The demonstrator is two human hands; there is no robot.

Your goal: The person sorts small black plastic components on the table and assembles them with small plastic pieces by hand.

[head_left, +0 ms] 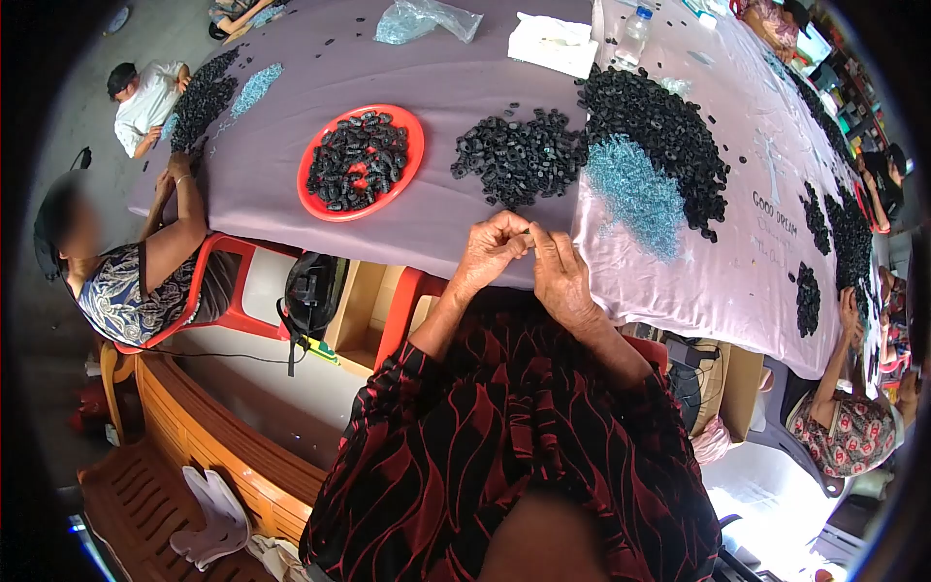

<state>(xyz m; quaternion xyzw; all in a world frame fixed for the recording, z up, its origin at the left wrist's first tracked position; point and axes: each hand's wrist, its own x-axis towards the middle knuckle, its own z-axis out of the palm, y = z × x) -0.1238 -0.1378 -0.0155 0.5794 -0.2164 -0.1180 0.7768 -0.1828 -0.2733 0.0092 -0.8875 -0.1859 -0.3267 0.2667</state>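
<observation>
My left hand (488, 254) and my right hand (563, 278) meet at the table's near edge, fingertips pinched together. Whatever small piece sits between them is too hidden to make out. Just beyond my hands lies a pile of small black parts (519, 155). To the right of it a heap of small light-blue clear pieces (635, 199) touches a larger pile of black parts (659, 126). On the left, a red plate (416, 165) holds many black pieces (354, 160) that look joined or bulkier.
The cloth-covered table (272, 184) carries a clear plastic bag (427, 21), a white tissue pack (553, 44) and a water bottle (634, 37). Other people sit at both sides with their own piles. A black bag (315, 291) hangs left of me, near an orange bench (233, 427).
</observation>
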